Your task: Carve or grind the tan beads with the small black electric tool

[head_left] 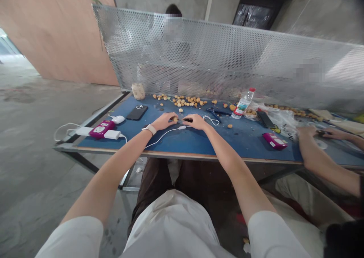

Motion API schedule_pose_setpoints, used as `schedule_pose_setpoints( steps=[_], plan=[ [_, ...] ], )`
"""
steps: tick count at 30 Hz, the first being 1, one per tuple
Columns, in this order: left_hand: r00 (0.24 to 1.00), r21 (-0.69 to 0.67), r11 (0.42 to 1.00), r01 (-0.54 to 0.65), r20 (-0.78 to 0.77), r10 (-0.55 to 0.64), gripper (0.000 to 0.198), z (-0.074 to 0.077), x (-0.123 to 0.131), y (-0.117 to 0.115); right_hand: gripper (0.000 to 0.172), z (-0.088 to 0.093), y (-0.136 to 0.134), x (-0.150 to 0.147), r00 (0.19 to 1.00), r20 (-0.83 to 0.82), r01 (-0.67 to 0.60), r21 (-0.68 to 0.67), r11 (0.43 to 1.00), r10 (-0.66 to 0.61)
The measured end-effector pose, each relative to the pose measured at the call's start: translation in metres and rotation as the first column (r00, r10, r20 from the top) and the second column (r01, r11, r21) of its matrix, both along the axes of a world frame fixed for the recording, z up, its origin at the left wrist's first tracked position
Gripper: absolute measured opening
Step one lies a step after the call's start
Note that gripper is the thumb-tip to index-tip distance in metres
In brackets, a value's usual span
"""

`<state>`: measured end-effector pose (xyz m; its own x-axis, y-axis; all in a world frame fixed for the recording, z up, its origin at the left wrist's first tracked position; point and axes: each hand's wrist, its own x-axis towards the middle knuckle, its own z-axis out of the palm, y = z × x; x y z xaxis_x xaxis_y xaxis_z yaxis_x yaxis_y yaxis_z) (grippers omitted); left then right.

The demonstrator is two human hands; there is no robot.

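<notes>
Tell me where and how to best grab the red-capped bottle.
Probably around the labelled middle of the bottle, coming from the near left with the right hand: its body is roughly cylindrical and appears to stand with the red cap up, while the plastic bag crowds its right side.

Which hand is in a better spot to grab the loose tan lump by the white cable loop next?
Probably the right hand: the loose tan lump lies nearer it, just past the white cable loop. The left hand is farther away and seems to pinch another lump.

Grey floor (36, 167), perforated metal partition (222, 57)
</notes>
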<state>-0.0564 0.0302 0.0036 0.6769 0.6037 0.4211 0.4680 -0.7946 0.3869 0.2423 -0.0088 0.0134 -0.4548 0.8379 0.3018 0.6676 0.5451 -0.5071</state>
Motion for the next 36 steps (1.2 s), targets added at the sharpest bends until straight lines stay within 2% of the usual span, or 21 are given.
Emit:
schedule_pose_setpoints(
  steps=[6, 19, 36],
  plan=[
    [1.0, 0.023, 1.0, -0.014, -0.013, 0.014, 0.034, 0.0002, 0.0001, 0.0003, 0.032, -0.002, 0.0025, 0.0006, 1.0, 0.0, 0.0, -0.004, 1.0, 0.0],
    [0.999, -0.051, 0.999, 0.018, 0.048, -0.016, 0.037, -0.0021, -0.0007, -0.0001, 0.031, -0.0026, 0.0023, 0.0005, 1.0, -0.011, 0.005, 0.001, 1.0, -0.005],
    [0.999, -0.063, 0.998, 0.021, 0.048, -0.018, 0.036, 0.0007, -0.001, -0.0014, 0.032, -0.0017, 0.002, 0.0009, 1.0, 0.001, 0.009, 0.003, 1.0, -0.009]
  ],
)
